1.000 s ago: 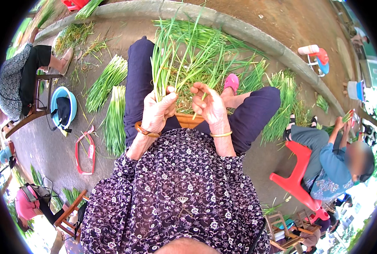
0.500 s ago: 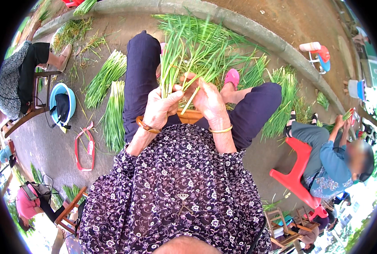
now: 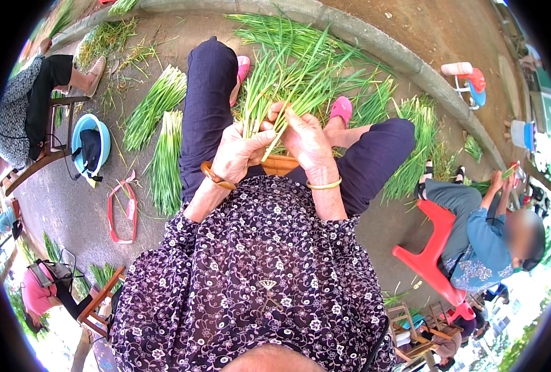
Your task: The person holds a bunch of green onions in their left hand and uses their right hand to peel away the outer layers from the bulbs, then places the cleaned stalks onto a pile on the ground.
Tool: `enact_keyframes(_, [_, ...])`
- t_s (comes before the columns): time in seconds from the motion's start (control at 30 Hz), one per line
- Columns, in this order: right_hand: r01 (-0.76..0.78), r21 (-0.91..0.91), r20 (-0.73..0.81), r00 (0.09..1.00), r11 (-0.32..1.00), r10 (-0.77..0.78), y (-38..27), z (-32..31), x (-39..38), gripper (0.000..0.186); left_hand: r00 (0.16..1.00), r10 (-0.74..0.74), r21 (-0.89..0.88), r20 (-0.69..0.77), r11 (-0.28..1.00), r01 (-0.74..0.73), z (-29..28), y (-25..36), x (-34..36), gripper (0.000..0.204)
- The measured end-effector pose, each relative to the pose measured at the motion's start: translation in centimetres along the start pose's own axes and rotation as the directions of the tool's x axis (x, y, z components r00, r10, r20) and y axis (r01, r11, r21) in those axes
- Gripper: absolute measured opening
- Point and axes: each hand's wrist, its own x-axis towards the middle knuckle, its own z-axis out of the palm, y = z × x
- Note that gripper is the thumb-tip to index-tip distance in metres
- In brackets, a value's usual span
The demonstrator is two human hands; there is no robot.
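Observation:
My left hand (image 3: 241,152) is closed round a bunch of chives (image 3: 258,110), pale stem ends low and green leaves fanning away from me. Close beside it, my right hand (image 3: 307,141) pinches a few stalks (image 3: 276,137) between thumb and fingers, their pale ends pointing down toward my left hand. Both hands are above my lap, between my knees. Just beneath them shows the edge of an orange-brown wooden seat or container (image 3: 280,165), mostly hidden. A large heap of loose chives (image 3: 288,38) lies on the ground beyond my hands.
Chive bundles (image 3: 156,106) lie left of my leg, more chives (image 3: 411,149) to the right. A blue basin (image 3: 104,144) holding a black bag and a red strap (image 3: 111,214) are at left. A co-worker (image 3: 489,239) sits at right on a red stool (image 3: 433,239). A curb (image 3: 387,46) crosses the far side.
My right hand has come slightly nearer my left, and its stalks now lean further right. The bunch in my left hand sits lower. My left pink shoe now shows more.

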Motion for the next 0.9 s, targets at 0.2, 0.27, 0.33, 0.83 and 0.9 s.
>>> enact_keyframes(0.2, [0.080, 0.025, -0.060, 0.995, 0.996, -0.079, -0.7, -0.3, 0.0, 0.016, 0.999, 0.032, 0.037, 0.042, 0.999, -0.033, -0.6, -0.5, 0.4, 0.013])
enact_keyframes(0.27, [0.135, -0.005, -0.116, 0.984, 0.991, -0.135, -1.7, -0.5, -0.4, 0.015, 0.997, 0.044, 0.066, 0.060, 0.997, -0.048, -0.7, -0.3, 0.3, 0.018])
enact_keyframes(0.33, [0.204, -0.045, -0.159, 0.965, 0.978, -0.209, -2.2, -0.9, -0.7, 0.014, 0.995, 0.056, 0.082, 0.078, 0.995, -0.062, -0.8, -0.3, 0.3, 0.021])
enact_keyframes(0.83, [-0.109, -0.163, -0.385, 0.922, 0.981, 0.038, -0.7, 1.8, -0.6, 0.014, 0.978, 0.068, 0.156, 0.197, 0.983, -0.099, -0.1, -0.9, 0.2, 0.026])
enact_keyframes(0.9, [-0.108, -0.165, -0.374, 0.927, 0.980, 0.040, -0.9, 1.7, -0.7, 0.011, 0.979, 0.068, 0.134, 0.191, 0.986, -0.095, 0.2, -0.7, 0.1, 0.026])
